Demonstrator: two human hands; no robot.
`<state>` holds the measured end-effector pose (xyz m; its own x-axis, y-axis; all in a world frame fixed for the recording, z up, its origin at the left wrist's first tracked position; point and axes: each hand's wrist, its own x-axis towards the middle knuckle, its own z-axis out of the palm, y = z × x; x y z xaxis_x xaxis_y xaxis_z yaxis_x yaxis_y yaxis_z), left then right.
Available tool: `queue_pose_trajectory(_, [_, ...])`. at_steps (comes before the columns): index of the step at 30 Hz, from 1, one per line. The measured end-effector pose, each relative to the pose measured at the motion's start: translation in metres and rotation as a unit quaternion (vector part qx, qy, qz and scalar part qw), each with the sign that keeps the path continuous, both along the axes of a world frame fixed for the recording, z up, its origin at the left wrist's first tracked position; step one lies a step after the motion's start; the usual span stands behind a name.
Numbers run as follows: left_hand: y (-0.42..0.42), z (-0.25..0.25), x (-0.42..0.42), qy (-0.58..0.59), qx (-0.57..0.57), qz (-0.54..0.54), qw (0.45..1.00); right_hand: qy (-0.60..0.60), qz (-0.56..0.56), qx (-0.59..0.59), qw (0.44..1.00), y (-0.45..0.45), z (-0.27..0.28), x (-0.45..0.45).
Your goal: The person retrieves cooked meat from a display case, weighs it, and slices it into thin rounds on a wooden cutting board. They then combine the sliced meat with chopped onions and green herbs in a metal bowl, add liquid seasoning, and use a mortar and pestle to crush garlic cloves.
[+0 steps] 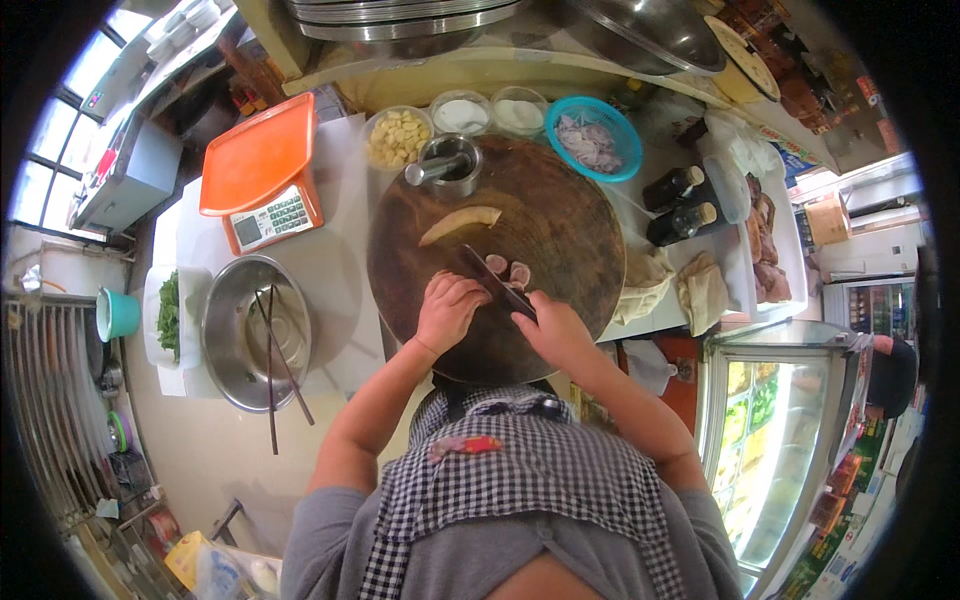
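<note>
In my right hand (554,328) is the handle of a dark-bladed kitchen knife (491,277), its blade angled up and left over a round wooden chopping block (577,217). My left hand (451,304) rests on the block just left of the blade, fingers curled. What lies under those fingers is hidden. Against the blade's right side are a few cut meat slices (518,274), pale-rimmed with pinkish middles. A curved, pale tan piece of food (460,223) lies farther up the block. Behind it stands a steel mortar (469,185) with a metal pestle (437,170) leaning in it.
Along the back sit a bowl of peeled garlic cloves (397,139), two tubs of white seasoning (460,115) and a blue basket (637,142) of sliced shallots. Leftward are an orange scale (259,161) and a steel basin (217,330) with long chopsticks. Corked bottles (681,223) stand right.
</note>
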<state>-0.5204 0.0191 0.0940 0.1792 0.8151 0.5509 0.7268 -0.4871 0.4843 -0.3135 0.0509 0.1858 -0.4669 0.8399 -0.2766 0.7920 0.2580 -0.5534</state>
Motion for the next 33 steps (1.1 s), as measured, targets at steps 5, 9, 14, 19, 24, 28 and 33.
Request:
queue_pose_trajectory(5, [-0.001,-0.009,-0.003,-0.033,-0.009,0.028,0.999,-0.041,0.025,-0.026,0.999,-0.014,0.046,0.008])
queue_pose_trajectory(9, [0.000,-0.009,-0.004,-0.021,-0.025,-0.008,0.999,-0.021,-0.018,-0.016,0.999,-0.012,0.000,-0.005])
queue_pose_trajectory(14, [-0.001,-0.001,-0.013,-0.004,-0.003,-0.025,1.000,0.027,-0.021,-0.013,0.999,-0.004,0.002,-0.002])
queue_pose_trajectory(19, [-0.006,-0.006,-0.013,-0.024,-0.022,0.011,0.999,-0.041,0.046,-0.020,0.998,-0.020,0.046,0.009])
queue_pose_trajectory(24, [0.000,-0.014,-0.012,-0.007,-0.008,-0.012,1.000,0.001,-0.008,0.021,1.000,-0.012,0.000,-0.015])
queue_pose_trajectory(28, [0.001,-0.005,-0.011,-0.008,0.022,0.013,1.000,0.022,-0.022,0.014,0.999,-0.009,0.006,-0.008])
queue_pose_trajectory(33, [-0.004,-0.007,-0.017,-0.010,0.004,0.042,0.999,-0.031,0.027,-0.014,0.999,-0.022,0.040,-0.005])
